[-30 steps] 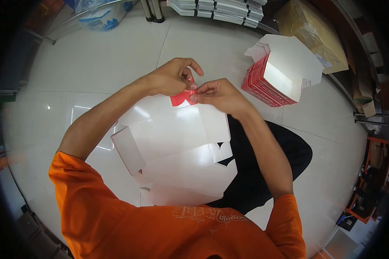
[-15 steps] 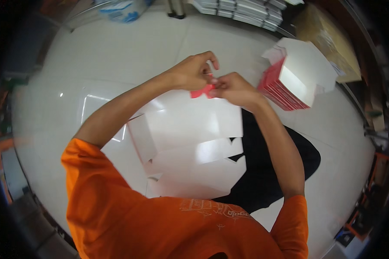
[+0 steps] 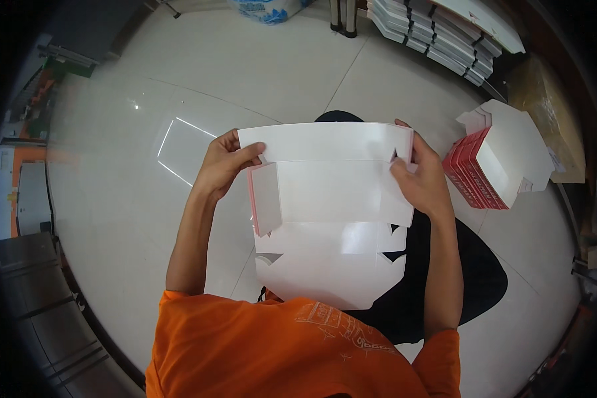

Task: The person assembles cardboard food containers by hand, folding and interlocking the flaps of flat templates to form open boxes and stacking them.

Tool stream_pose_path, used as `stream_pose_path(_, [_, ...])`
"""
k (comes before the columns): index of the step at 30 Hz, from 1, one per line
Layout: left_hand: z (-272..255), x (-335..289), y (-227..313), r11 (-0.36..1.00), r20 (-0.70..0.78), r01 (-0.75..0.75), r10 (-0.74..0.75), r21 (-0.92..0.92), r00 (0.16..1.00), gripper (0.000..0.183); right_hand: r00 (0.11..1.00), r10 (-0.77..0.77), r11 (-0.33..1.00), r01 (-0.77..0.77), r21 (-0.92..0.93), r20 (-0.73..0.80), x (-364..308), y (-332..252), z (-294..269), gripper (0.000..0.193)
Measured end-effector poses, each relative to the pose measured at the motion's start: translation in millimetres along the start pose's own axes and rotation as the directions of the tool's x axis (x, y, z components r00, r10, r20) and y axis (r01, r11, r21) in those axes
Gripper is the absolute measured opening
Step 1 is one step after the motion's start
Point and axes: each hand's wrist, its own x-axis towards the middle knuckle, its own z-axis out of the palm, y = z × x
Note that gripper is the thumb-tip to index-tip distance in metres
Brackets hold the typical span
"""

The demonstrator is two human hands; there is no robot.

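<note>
A partly folded cardboard box [image 3: 328, 192], white inside with red showing on its outer side, lies open across my lap. Slots and notches cut into its sides, and its near flap tapers toward my shirt. At the far left corner my left hand [image 3: 224, 166] pinches the far panel, thumb on the white face and fingers behind. My right hand [image 3: 423, 178] grips the far right corner, its thumb beside a notch and its fingers around the outside. The left side panel stands folded up, showing a red edge.
A nested stack of red and white boxes [image 3: 474, 169] sits on the floor to the right, beside a brown carton [image 3: 547, 123]. Flat cardboard bundles [image 3: 438, 40] are piled at the far right. A blue and white bag [image 3: 266, 9] lies at the far edge; metal cabinets [image 3: 56, 318] stand left.
My hands were together at a red flap on the box's far edge. They have moved apart to its two far corners, and the far panel now shows its white face. The view has shifted.
</note>
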Motion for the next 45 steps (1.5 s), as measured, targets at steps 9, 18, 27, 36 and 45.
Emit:
stream_pose_path(9, [37.6, 2.6, 47.2, 0.661, 0.061, -0.208, 0.238, 0.721, 0.969, 0.026, 0.963, -0.131, 0.983, 0.096, -0.154, -0.236, -15.5, -12.3, 15.2, 0.029])
stream_pose_path(18, [37.8, 2.6, 44.0, 0.926, 0.166, -0.159, 0.107, 0.343, 0.980, 0.027, 0.954, -0.113, 0.980, 0.060, -0.191, -0.279, -23.8, -0.3, 14.7, 0.029])
stream_pose_path(27, [38.6, 14.3, 37.9, 0.937, 0.152, -0.060, 0.007, 0.343, 0.988, 0.031, 0.786, -0.614, 0.642, 0.439, -0.628, -0.078, -1.5, -65.1, 37.9, 0.039])
stream_pose_path(36, [30.0, 10.6, 29.5, 0.866, 0.327, 0.246, -0.103, -0.435, 0.940, 0.041, 0.941, -0.062, 0.996, 0.038, 0.078, 0.331, 75.9, -47.0, 80.7, 0.021])
stream_pose_path(45, [24.9, 35.5, -2.0, 0.831, 0.673, 0.397, -0.037, -0.390, 0.739, 0.052, 0.980, -0.075, 0.996, 0.066, 0.056, 0.182, 64.1, -43.9, 95.7, 0.015])
